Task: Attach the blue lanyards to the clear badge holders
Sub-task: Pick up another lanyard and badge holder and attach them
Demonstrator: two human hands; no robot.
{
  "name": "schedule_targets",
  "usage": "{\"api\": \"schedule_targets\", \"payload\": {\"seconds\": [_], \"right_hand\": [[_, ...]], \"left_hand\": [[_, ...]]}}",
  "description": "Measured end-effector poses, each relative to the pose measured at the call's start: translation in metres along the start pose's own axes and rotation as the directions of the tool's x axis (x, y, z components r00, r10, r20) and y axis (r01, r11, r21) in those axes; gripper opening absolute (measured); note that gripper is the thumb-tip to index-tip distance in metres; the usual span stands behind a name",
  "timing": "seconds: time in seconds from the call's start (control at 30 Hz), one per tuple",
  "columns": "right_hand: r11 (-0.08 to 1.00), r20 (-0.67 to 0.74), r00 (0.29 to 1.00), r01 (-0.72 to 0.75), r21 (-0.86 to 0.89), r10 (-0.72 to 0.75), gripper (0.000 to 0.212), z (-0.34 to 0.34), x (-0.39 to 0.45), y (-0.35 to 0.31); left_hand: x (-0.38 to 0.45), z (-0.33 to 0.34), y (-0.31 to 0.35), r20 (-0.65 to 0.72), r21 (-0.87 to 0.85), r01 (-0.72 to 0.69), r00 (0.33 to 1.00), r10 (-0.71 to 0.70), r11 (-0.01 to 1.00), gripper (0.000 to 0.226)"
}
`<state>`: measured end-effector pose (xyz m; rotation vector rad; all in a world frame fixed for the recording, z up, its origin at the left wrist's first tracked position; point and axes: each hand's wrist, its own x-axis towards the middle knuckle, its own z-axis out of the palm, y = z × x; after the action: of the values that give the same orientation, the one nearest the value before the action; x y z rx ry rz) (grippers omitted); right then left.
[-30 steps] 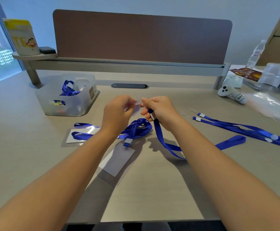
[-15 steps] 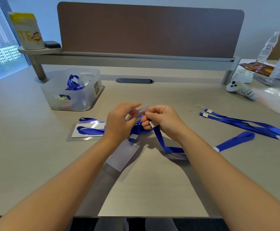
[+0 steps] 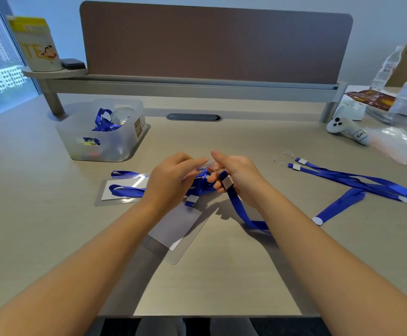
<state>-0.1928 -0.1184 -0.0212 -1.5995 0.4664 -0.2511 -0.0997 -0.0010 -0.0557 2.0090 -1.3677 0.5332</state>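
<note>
Both hands meet above the desk's middle. My right hand (image 3: 236, 175) grips the end of a blue lanyard (image 3: 240, 209), whose strap trails down to the desk and off to the right. My left hand (image 3: 170, 180) pinches a small clear strap piece (image 3: 208, 166) between the two hands. Below my left wrist lies a clear badge holder (image 3: 175, 232) with a lanyard clipped on. Another clear badge holder (image 3: 122, 190) with a blue lanyard lies to the left. Two more loose blue lanyards (image 3: 357, 180) lie at the right.
A translucent bin (image 3: 105, 141) holding blue lanyards stands at the back left. A white controller (image 3: 348, 129), plastic bags (image 3: 401, 146) and a bottle (image 3: 386, 69) sit at the right. A brown divider panel (image 3: 214, 42) runs along the back.
Both hands have come lower and nearer the desk, still together. My fingers have shifted on the clear piece and the lanyard end. The camera has tilted a little.
</note>
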Motion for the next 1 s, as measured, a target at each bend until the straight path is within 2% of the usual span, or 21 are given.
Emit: {"api": "schedule_targets", "payload": {"seconds": [0.1,0.17,0.27,0.33,0.53,0.7,0.83,1.0], "right_hand": [[0.999,-0.010,1.000,-0.017,-0.029,0.017,0.026,0.001,0.001,-0.002],[0.998,0.005,1.000,-0.017,-0.054,0.017,0.023,0.000,0.002,-0.002],[0.998,0.042,0.999,0.013,-0.063,-0.011,0.021,0.000,0.003,-0.001],[0.995,0.049,0.998,0.037,-0.094,-0.033,0.021,0.000,0.002,-0.001],[0.975,0.049,0.995,0.098,-0.198,-0.089,0.016,0.002,0.002,-0.002],[0.967,0.049,0.991,0.129,-0.218,-0.122,0.024,0.006,0.001,-0.003],[0.958,0.031,0.985,0.172,-0.228,-0.170,0.015,0.009,0.002,-0.007],[0.934,0.021,0.973,0.227,-0.278,-0.230,0.021,0.011,0.003,-0.014]], "left_hand": [[-0.001,-0.002,-0.001,0.034,0.029,-0.023,0.999,0.022,0.999,0.030],[-0.001,-0.004,0.000,0.056,-0.018,0.014,0.998,-0.013,1.000,0.033],[0.004,-0.008,0.006,0.086,-0.176,0.140,0.988,-0.126,0.974,0.036],[0.010,-0.009,0.009,0.115,-0.261,0.238,0.970,-0.215,0.936,0.026],[0.023,-0.010,0.016,0.198,-0.298,0.415,0.908,-0.369,0.860,0.021],[0.032,-0.015,0.019,0.232,-0.218,0.407,0.905,-0.358,0.887,0.019],[0.035,-0.021,0.018,0.231,-0.194,0.378,0.914,-0.333,0.905,0.019],[0.040,-0.028,0.022,0.203,-0.189,0.350,0.928,-0.312,0.917,0.019]]}}
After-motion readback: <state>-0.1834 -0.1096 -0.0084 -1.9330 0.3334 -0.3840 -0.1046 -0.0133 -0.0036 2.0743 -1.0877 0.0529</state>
